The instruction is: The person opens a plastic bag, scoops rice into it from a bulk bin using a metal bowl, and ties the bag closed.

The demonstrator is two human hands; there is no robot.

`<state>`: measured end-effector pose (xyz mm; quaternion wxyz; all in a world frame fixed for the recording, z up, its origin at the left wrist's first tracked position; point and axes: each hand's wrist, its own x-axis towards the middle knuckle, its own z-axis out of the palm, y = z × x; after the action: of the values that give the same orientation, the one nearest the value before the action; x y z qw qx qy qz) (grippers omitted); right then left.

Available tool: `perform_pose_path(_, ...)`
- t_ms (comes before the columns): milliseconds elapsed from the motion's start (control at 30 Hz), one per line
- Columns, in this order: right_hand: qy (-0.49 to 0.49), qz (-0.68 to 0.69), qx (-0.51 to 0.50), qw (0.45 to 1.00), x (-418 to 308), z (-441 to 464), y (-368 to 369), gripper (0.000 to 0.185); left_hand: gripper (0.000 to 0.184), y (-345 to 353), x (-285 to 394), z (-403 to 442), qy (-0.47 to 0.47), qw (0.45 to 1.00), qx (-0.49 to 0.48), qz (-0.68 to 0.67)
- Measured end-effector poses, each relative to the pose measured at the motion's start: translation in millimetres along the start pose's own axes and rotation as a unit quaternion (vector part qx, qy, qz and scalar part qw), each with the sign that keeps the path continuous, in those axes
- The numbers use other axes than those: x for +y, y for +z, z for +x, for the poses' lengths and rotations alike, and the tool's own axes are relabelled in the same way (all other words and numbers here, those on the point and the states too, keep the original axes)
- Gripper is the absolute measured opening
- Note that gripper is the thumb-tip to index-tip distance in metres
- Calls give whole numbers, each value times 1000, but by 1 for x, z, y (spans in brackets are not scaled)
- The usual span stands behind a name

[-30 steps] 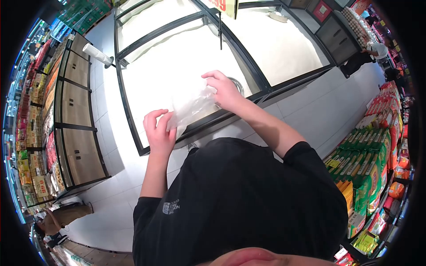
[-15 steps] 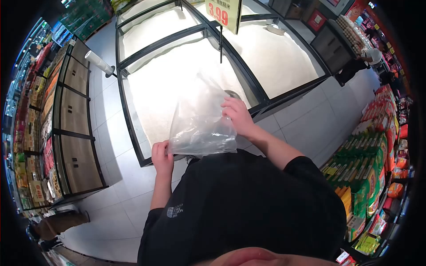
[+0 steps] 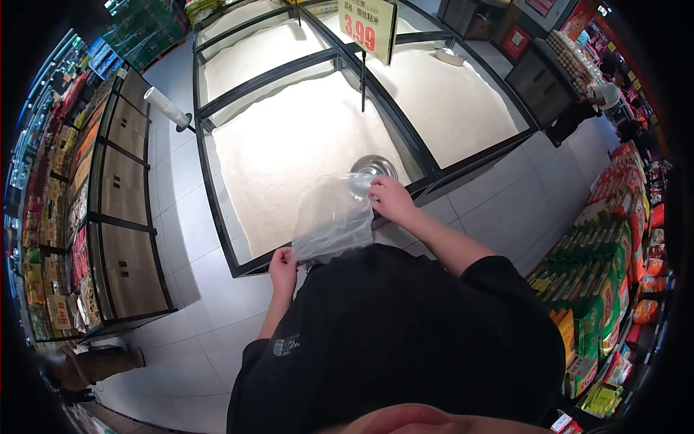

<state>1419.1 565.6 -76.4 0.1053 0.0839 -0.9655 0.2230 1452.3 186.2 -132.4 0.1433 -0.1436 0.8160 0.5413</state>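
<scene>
A clear plastic bag (image 3: pixel 332 220) is stretched between my two hands, just in front of my chest. My left hand (image 3: pixel 283 266) pinches its lower left corner. At the bag's upper right edge, my right hand (image 3: pixel 392 199) grips the plastic with bent fingers. Behind the bag lies a bin of white rice (image 3: pixel 282 148), framed in black. A round metal bowl (image 3: pixel 377 168) rests on the rice, close to my right fingers and partly covered by the see-through bag.
A price sign (image 3: pixel 367 30) reading 3.99 stands on a black post between the bins. Left of them is a white roll (image 3: pixel 165 105) on a holder. Shelves of packaged goods (image 3: pixel 589 282) line the right, wooden cabinets (image 3: pixel 123 188) the left. Another person (image 3: pixel 582 112) is at the far right.
The bag has come down and now looks smaller and flatter, uncovering more of the metal bowl. My left hand has shifted right, and my right hand slightly right and down.
</scene>
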Motion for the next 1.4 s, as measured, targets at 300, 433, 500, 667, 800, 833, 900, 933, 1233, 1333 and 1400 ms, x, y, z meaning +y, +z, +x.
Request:
perform_pose_path(300,-190,68,-15,979,-37,14,-34,36,28,-22,58,-18,138,988,38,-64)
perform_pose_path(433,-142,177,-17,974,-28,5,-21,36,26,-29,42,-12,172,976,82,-101)
perform_pose_path(500,-154,152,-20,976,-23,4,-26,33,23,-42,37,-7,157,981,91,-69)
perform_pose_path(667,-194,43,-7,980,-39,29,-69,28,8,-65,73,-13,198,968,148,45)
perform_pose_path(800,-68,122,25,990,-92,47,-116,30,9,-82,120,-21,353,913,192,75)
perform_pose_path(833,-20,182,50,982,-104,48,-120,30,14,-88,131,-27,362,909,188,82)
perform_pose_path(900,29,274,95,957,-118,43,-114,28,18,-91,134,-29,358,916,176,-46)
perform_pose_path(933,29,307,117,944,-122,39,-107,27,20,-92,135,-30,354,913,169,-110)
perform_pose_path(1233,-47,259,133,955,-111,12,-22,32,18,-130,121,-11,445,872,182,93)
perform_pose_path(1333,-52,220,97,969,-119,-3,-5,30,19,-141,93,8,468,862,132,142)
perform_pose_path(1400,-11,172,10,985,-116,-16,20,29,18,-146,56,27,462,854,81,224)
